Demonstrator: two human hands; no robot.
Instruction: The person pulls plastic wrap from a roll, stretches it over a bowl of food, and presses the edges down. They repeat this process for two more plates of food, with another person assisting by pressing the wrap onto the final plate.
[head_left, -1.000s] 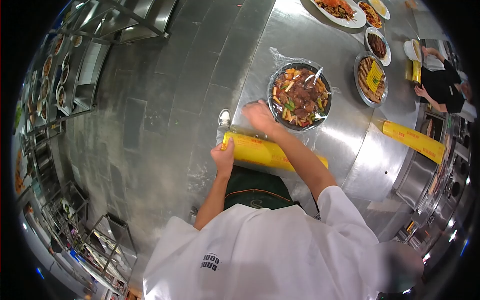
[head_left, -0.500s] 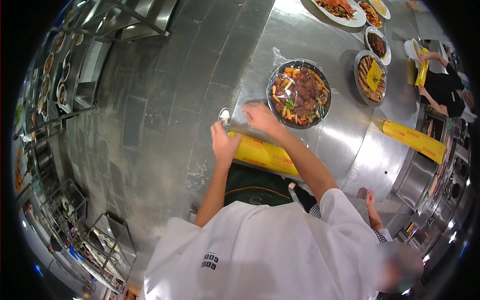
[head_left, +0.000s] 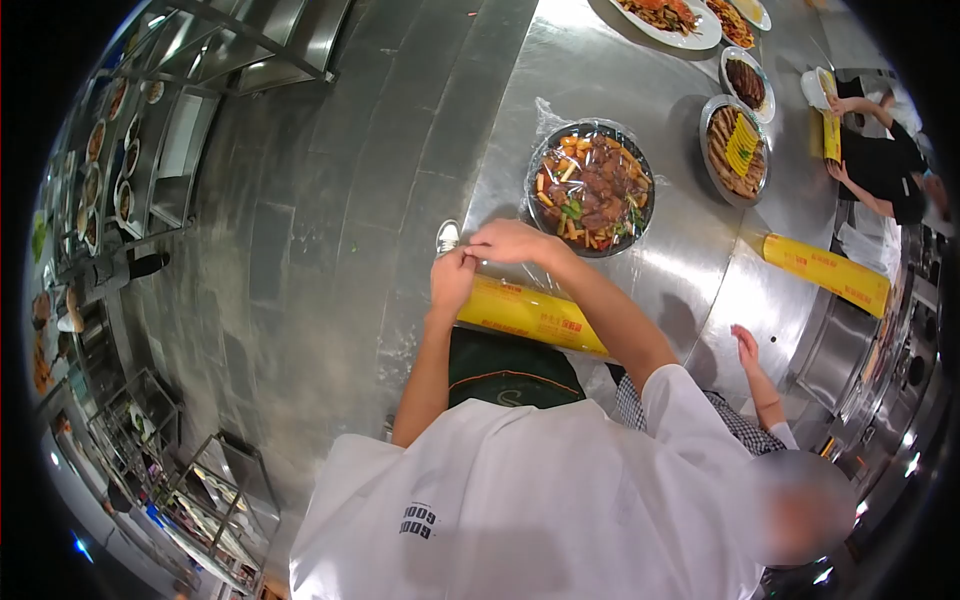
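In the head view, a yellow cling film roll (head_left: 530, 312) lies along the near edge of the steel table, against my apron. At its left end, my left hand (head_left: 453, 282) is closed, fingertips pinched. My right hand (head_left: 508, 242) reaches across, its closed fingertips meeting those of the left. Both seem to pinch the thin, clear film, which hardly shows there. Just beyond my right hand stands a round dark dish of meat and vegetables (head_left: 592, 188), covered with shiny film. A crumpled film edge (head_left: 548, 115) sticks out at its far left.
Plated dishes stand at the back right, among them an oval dish of sliced meat (head_left: 735, 150). Another yellow roll (head_left: 825, 272) lies to the right. A co-worker's hand (head_left: 745, 345) is near the table's right side; a person in black (head_left: 880, 170) works farther off. Racks (head_left: 205, 490) stand left.
My right hand has moved left and toward me, bringing its fingertips to my left hand's. The co-worker's hand at the right has moved up over the table.
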